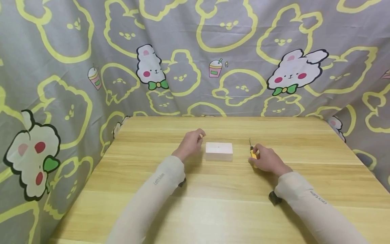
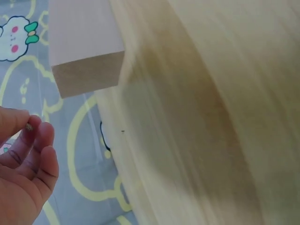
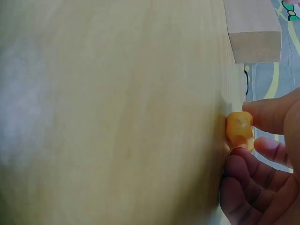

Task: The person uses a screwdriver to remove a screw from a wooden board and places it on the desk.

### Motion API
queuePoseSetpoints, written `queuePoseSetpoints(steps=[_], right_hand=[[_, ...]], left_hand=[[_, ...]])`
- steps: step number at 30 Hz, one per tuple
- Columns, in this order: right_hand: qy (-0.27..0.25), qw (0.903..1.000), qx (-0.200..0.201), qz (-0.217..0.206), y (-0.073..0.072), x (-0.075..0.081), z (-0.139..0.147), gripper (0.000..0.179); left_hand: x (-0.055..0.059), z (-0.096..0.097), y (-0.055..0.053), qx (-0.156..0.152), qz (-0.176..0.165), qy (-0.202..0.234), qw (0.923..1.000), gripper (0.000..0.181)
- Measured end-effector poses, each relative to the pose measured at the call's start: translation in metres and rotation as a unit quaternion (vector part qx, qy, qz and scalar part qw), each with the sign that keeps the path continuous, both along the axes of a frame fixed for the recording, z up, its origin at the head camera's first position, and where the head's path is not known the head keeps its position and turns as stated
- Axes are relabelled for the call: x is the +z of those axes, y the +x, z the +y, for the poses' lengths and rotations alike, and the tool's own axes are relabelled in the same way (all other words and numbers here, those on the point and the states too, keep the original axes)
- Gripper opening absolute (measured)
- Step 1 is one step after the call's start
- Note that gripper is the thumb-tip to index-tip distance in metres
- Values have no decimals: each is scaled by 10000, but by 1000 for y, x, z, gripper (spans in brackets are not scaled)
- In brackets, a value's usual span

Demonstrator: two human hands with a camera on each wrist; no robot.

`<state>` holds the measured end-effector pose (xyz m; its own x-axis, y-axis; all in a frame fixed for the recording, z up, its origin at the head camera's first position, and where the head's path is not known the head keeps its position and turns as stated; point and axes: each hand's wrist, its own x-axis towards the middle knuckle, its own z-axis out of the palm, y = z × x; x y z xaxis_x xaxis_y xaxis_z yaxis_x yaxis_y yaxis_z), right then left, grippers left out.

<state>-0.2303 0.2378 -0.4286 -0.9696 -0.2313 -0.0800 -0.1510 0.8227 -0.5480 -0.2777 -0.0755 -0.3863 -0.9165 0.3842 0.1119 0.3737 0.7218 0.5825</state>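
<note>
A pale wooden block (image 1: 219, 151) sits on the table between the two hands, with a small dark spot on its top face. To its left, my left hand (image 1: 191, 142) pinches a tiny metallic piece, apparently a screw (image 2: 29, 126), between thumb and index finger. My right hand (image 1: 268, 160) is to the right of the block. Its thumb and fingers hold the yellow handle of a screwdriver (image 1: 253, 154) low over the tabletop, the thin shaft pointing away from me. In the right wrist view the rounded handle end (image 3: 239, 124) shows between the fingertips.
The wood-grain table (image 1: 213, 206) reaches back to a grey curtain (image 1: 189, 30) with yellow outlines and cartoon rabbits, which also hangs along both sides. Dark wrist devices (image 1: 275, 198) show under the sleeves.
</note>
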Motion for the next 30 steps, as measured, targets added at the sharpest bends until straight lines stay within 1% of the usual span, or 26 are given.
queuePoseSetpoints(steps=[7,11,16,20,25,30], right_hand=[[-2,10000,-12,19,-1,-2,1,36],[-47,10000,24,16,-1,-2,1,36],[-24,10000,24,45,-1,-2,2,36],[-35,10000,37,4,-1,-2,2,36],[-68,10000,65,-32,-1,-3,3,37],[-25,10000,86,17,-2,-1,3,37]], left_hand=[[-4,-6,1,11,84,30,10000,24],[-6,-11,1,45,149,11,9999,16],[-12,-17,1,60,255,-34,9997,10],[-16,-21,1,213,285,-65,9993,5],[-18,-24,2,511,144,-118,9985,4],[-19,-26,4,649,-94,-42,9978,13]])
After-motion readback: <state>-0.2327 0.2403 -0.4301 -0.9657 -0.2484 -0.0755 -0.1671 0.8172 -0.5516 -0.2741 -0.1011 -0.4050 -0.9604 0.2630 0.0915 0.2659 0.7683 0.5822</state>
